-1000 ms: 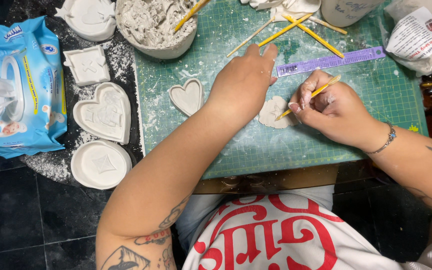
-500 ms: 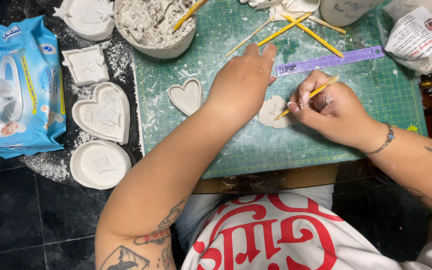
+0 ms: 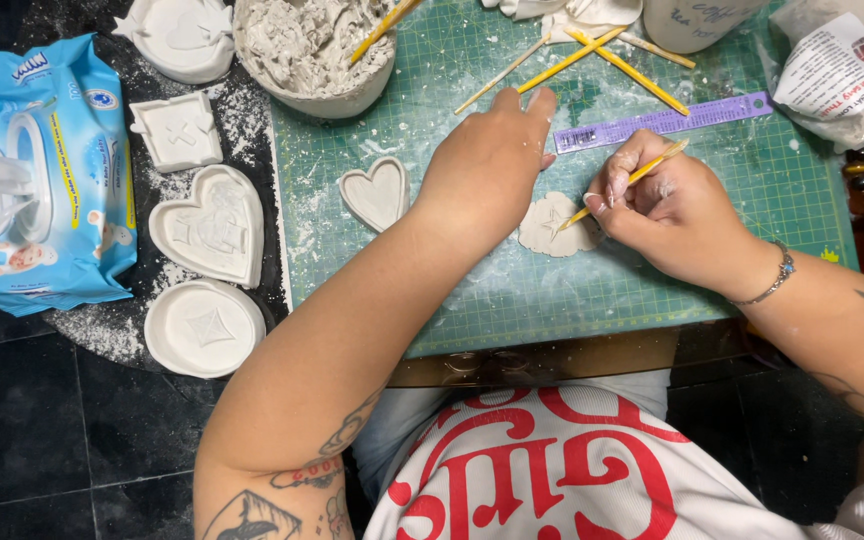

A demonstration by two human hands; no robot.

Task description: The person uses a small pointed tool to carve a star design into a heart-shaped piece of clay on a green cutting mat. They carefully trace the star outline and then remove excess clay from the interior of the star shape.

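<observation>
1. The green cutting mat lies on the counter and serves as the reference for all positions. It is dusted with white powder, so work is judged well under way.
2. Beyond the mat's far-left corner stands a bowl of grey clay, holding a good amount of material.
3. Left of the mat, four finished-looking white pieces lie on a dark powdered surface: a large heart dish, a round dish, a square tile and a further shape.
4. On the mat, left of centre, a small heart dish lies formed.
5. At mat centre lies the small clay disc, bearing a partly cut star; its detailing appears unfinished.
6. The left hand rests palm-down just left of the disc, fingers pressed together, steadying it.
7. The right hand is right of the disc, fingers pinching a yellow modelling stick, tip on the disc.
</observation>
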